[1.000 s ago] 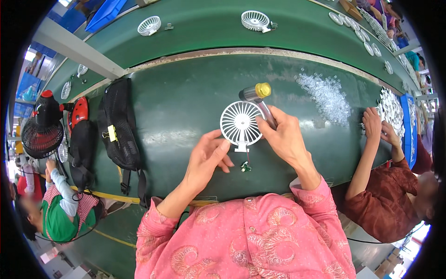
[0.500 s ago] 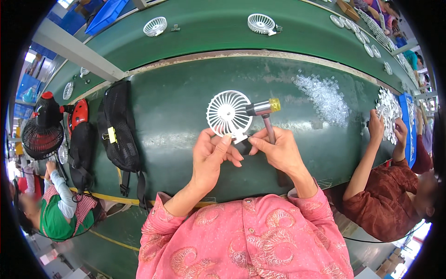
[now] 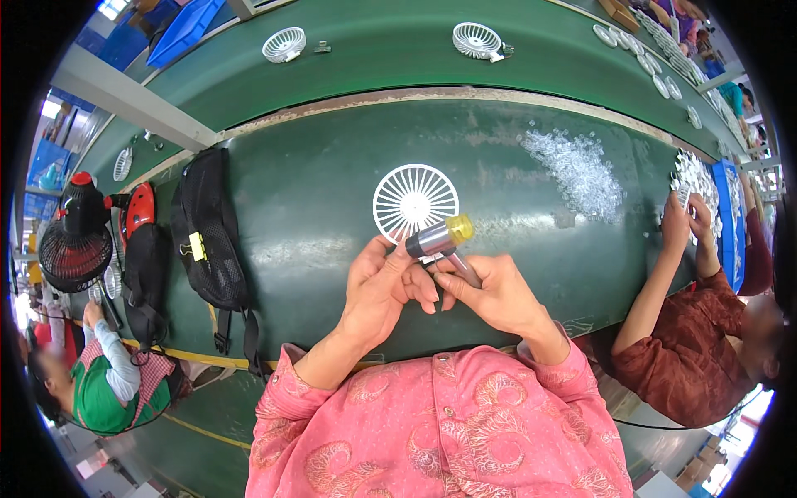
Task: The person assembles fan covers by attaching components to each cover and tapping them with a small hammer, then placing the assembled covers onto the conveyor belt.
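My left hand (image 3: 372,289) is closed on the lower end of a round white fan housing (image 3: 415,184), whose ribbed circle points away from me above the green table. In my right hand (image 3: 496,297) is the shaft of a small mallet (image 3: 433,239) with a metal middle and a yellow, see-through face. The mallet's head lies across the lower edge of the housing, close to my left fingertips, and hides the joint there. Whether the head touches the housing I cannot tell.
Clear small parts (image 3: 577,174) lie scattered at the right. A black bag (image 3: 209,232) and a black-and-red desk fan (image 3: 79,241) stand left. Beyond the ledge, a green belt (image 3: 374,62) carries more white housings (image 3: 477,40). Co-workers sit on both sides.
The mallet's head has swung left and down over the housing's lower edge. The housing has turned to show its ribs more squarely. Housings on the belt have shifted slightly right.
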Demonstrator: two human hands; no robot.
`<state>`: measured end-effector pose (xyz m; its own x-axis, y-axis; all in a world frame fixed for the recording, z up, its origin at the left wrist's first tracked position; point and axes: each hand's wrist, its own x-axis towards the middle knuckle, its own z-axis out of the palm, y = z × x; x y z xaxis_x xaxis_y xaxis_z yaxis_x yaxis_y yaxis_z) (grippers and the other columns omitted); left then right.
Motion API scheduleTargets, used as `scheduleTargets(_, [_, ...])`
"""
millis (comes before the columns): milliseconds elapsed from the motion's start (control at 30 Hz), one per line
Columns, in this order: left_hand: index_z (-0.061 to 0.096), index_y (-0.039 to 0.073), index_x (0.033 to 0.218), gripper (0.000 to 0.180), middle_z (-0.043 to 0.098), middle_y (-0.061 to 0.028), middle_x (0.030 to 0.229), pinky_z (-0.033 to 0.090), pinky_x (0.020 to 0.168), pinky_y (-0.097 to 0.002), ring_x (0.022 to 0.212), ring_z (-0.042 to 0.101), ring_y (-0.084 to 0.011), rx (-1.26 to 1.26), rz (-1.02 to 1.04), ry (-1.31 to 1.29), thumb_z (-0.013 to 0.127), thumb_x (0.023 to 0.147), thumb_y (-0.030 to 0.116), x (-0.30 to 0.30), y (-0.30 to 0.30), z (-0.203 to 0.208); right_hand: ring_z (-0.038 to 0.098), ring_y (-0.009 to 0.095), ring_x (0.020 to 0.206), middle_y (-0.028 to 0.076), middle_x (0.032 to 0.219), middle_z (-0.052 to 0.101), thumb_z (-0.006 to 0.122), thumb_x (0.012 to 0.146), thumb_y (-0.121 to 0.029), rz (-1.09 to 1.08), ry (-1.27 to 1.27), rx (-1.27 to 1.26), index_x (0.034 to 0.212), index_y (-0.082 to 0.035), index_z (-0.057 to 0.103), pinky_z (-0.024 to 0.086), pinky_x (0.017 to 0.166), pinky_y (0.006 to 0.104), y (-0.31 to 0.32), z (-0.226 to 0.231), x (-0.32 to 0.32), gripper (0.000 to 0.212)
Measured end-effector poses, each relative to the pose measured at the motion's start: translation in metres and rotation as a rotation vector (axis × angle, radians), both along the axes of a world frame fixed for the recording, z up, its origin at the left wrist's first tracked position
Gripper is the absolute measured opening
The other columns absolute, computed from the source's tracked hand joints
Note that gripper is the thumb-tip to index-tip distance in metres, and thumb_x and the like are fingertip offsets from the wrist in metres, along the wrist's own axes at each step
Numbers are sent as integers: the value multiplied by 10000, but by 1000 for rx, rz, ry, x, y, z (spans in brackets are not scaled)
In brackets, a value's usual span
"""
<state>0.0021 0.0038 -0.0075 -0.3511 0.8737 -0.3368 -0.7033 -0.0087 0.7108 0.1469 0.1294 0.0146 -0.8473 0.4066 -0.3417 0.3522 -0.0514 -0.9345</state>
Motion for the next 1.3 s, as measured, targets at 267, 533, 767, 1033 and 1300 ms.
scheduleTargets(267, [418, 3, 1347, 426, 516, -332, 1325, 572, 574, -323, 717, 660, -210, 127, 17, -45, 540, 971, 162, -1, -2, -7, 659, 395, 730, 203, 833, 673, 571, 879, -9, 76, 80, 374, 1150, -14, 610, 499, 632, 454, -7, 7, -1, 274])
scheduleTargets(533, [360, 52, 1336, 524, 617, -265, 1222, 556, 506, -290, 735, 688, -212, -49, 118, 38, 584, 881, -82, 8, 8, 6, 642, 412, 713, 208, 792, 643, 574, 801, 25, 184, 113, 725, 1135, 16, 546, 524, 633, 481, -13, -9, 0, 335])
scheduleTargets(767, [377, 22, 1316, 470, 643, -252, 1151, 537, 464, -273, 722, 688, -225, -51, 134, 304, 631, 921, 29, 5, 4, -10, 655, 362, 736, 177, 881, 634, 595, 782, 17, 209, 128, 775, 1156, 0, 558, 528, 591, 446, -12, -5, -2, 376])
scheduleTargets(1033, [142, 30, 1454, 739, 657, -206, 1125, 565, 799, -300, 979, 670, -202, 37, 151, 334, 603, 886, -79, 14, -1, -8, 650, 187, 710, 60, 949, 640, 719, 725, 19, -57, 312, 975, 1086, -69, 672, 491, 571, 321, -9, -1, -6, 375])
scheduleTargets(1300, [62, 76, 1506, 773, 661, -199, 1051, 603, 741, -351, 916, 694, -260, 26, 40, 320, 570, 934, -37, 14, -5, -10, 642, 302, 721, 120, 934, 596, 622, 781, 42, -112, 313, 866, 1003, -3, 635, 530, 605, 392, 5, -2, -11, 227])
